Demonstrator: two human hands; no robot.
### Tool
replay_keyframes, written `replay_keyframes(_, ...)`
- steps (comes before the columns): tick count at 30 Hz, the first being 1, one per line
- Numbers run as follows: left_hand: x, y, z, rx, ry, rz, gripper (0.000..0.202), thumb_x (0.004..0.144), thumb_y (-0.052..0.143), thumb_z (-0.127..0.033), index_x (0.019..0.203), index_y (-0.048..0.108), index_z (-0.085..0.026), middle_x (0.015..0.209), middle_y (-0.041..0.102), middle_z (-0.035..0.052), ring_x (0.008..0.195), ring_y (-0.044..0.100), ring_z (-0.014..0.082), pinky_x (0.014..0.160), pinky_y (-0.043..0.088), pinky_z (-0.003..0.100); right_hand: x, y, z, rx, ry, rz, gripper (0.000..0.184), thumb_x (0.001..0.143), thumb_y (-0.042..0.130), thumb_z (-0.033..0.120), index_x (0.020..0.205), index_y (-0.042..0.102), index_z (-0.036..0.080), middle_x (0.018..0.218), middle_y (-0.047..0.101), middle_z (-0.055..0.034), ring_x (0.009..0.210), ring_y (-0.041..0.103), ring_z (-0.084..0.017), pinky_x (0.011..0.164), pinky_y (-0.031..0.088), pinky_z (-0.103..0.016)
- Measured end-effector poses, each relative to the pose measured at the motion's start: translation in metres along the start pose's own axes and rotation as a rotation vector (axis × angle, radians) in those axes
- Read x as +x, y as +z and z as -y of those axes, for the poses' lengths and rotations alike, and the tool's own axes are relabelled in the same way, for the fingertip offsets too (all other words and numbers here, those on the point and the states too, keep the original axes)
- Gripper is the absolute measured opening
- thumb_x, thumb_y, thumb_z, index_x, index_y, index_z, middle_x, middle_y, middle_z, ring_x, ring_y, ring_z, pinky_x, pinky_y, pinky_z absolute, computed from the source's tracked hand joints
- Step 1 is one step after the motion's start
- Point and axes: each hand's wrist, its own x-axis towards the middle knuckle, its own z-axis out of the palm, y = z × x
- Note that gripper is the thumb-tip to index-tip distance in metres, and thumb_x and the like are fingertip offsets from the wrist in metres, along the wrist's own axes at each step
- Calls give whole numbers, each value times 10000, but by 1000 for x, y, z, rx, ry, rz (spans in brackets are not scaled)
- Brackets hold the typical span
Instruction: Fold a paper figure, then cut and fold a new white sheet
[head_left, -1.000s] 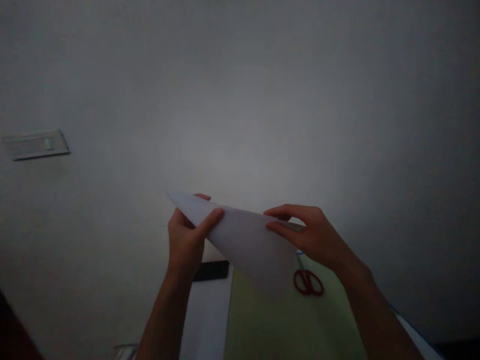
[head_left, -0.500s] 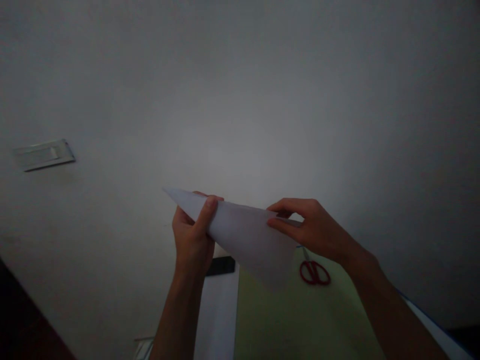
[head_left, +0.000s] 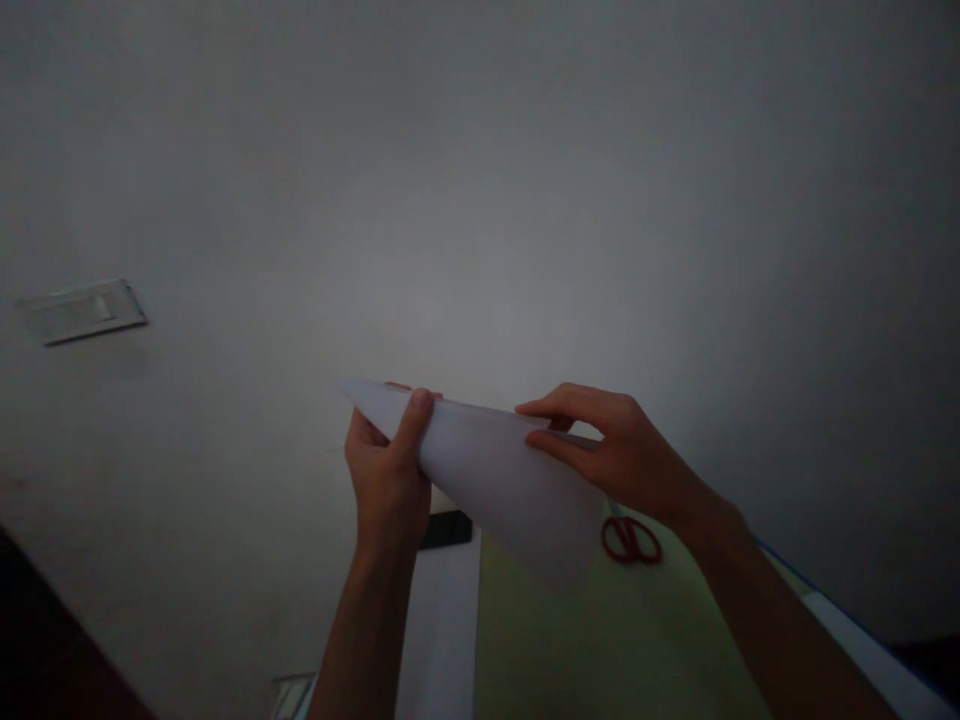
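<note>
A white sheet of paper [head_left: 495,470], folded to a point at its left end, is held up in the air between both hands. My left hand [head_left: 391,470] grips it near that point, thumb on the near face and fingers behind. At the upper right edge, my right hand [head_left: 607,440] pinches the paper between thumb and fingers. Below the right hand lie scissors with red handles [head_left: 631,540]; their blades are mostly hidden behind the paper.
A green sheet or mat [head_left: 600,650] covers the table's right part, with a white surface [head_left: 439,630] on its left. A dark flat object [head_left: 448,529] lies behind the left wrist. On the pale wall [head_left: 480,200] is a switch plate [head_left: 84,312].
My right hand has slid slightly left and up along the paper's edge. The paper's pointed end has shifted a little to the right, and the left hand keeps its grip.
</note>
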Motion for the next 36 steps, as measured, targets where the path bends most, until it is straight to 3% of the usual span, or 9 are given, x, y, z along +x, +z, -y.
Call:
replay_keyframes(14, 1, -1, 2, 31, -1, -20, 323, 726, 843, -350, 886, 623, -176, 797, 655, 15, 638, 592, 113, 572, 476, 201, 0, 0, 3, -141, -96, -16, 218, 978, 600, 241, 1166, 710, 228, 1027, 752, -47, 943, 694, -192, 860, 542, -347)
replay_keyframes(36, 1, -2, 2, -1, -19, -27, 362, 707, 861, -357, 901, 620, -167, 773, 645, 1, 618, 581, 97, 555, 459, 187, 2, -3, 8, -183, -169, -32, 190, 953, 643, 186, 1125, 723, 174, 1010, 769, -57, 912, 694, -188, 835, 536, -338)
